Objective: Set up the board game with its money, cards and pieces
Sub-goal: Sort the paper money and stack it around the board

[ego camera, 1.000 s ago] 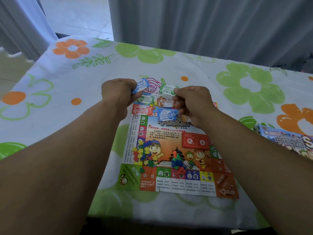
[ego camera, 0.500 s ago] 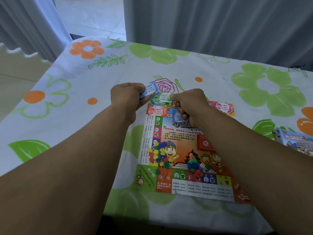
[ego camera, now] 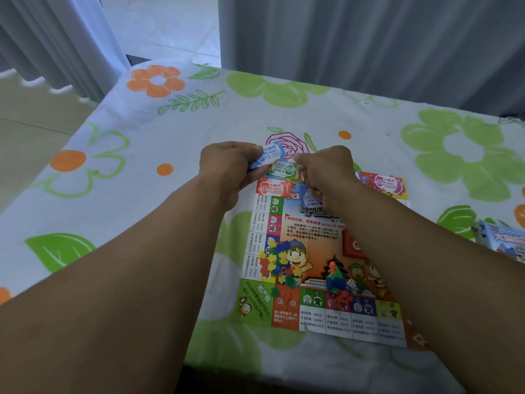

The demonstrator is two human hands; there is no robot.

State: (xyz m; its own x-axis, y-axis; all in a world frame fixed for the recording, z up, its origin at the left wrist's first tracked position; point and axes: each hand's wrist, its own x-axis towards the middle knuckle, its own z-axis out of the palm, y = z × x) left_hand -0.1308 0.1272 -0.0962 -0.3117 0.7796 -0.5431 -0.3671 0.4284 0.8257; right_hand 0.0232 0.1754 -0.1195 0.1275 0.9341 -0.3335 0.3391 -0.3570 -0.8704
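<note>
A white tablecloth (ego camera: pixel 147 211) printed with green and orange flowers covers the table, and a colourful paper game board (ego camera: pixel 312 223) lies flat near its front edge. Both bare forearms reach forward over the board, one down each side.

On the board's near half, towards its left edge, sits a heap of small flat plastic pieces in mixed colours (ego camera: pixel 279 265). To the right of that heap is a cluster of small coloured pawns (ego camera: pixel 333 280) with a white die (ego camera: pixel 352 283) touching it. Further in, a red card deck (ego camera: pixel 353 245) shows partly from under the right forearm.

At the board's far edge the left hand (ego camera: pixel 227 166) is curled, thumb and fingers pinching a blue paper money note (ego camera: pixel 270 156) that sticks out to the right. The right hand (ego camera: pixel 326 172) is also curled, gripping a second blue note (ego camera: pixel 310 198) under its fingers; its fingertips meet a green note (ego camera: pixel 284 167) lying between the hands. A red note (ego camera: pixel 272 187) lies on the board's far left corner, just below the left hand.

Off the board's far right corner lies a pink and orange note (ego camera: pixel 383 183). A blue game box (ego camera: pixel 505 240) lies well right of the board. Grey curtains (ego camera: pixel 369 46) hang beyond the table.
</note>
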